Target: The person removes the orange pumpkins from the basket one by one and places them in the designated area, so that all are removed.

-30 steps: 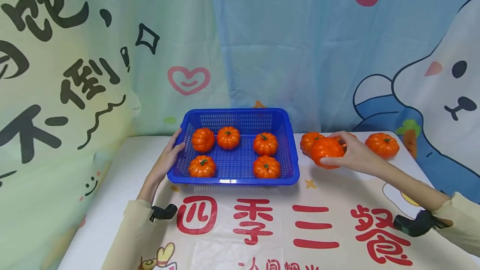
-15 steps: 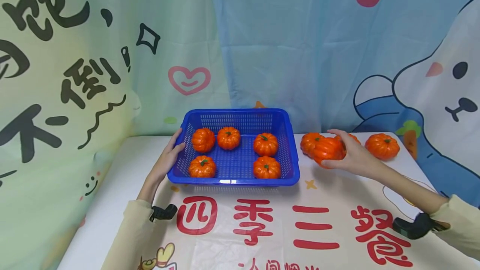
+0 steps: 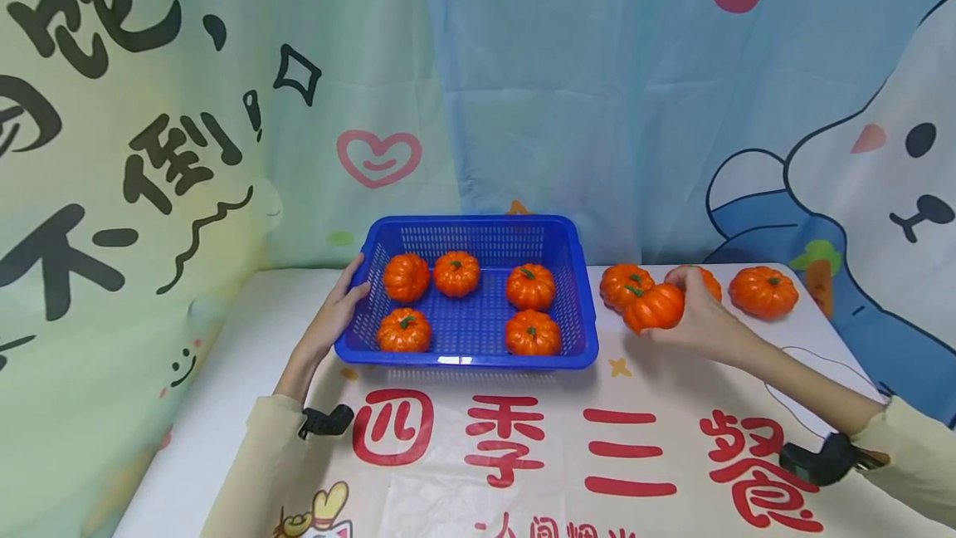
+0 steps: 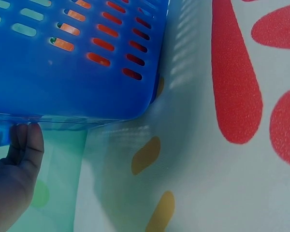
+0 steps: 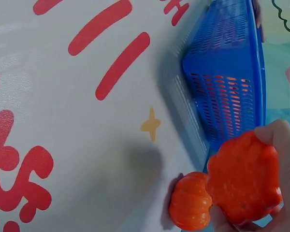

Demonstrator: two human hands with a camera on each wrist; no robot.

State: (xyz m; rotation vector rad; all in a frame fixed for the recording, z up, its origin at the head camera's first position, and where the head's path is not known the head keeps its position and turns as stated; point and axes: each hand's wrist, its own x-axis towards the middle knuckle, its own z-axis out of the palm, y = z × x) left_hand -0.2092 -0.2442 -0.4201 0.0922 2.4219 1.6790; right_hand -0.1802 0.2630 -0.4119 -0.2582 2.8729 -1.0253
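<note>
A blue rectangular plastic basket is set on the white-covered bench, before the printed blue-green fabric curtain. In it, three orange ribbed pumpkins are placed toward the left and two toward the right, one behind the other. The basket's left side is touched by the left grip. To the basket's right, three more pumpkins are spread along the bench's rear; before the leftmost, another pumpkin is held by the right grip.

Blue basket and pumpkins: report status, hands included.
Right hand gripping a pumpkin outside the basket. Left hand at basket's left rim. Five pumpkins inside. Basket's right wall between held pumpkin and interior.
</note>
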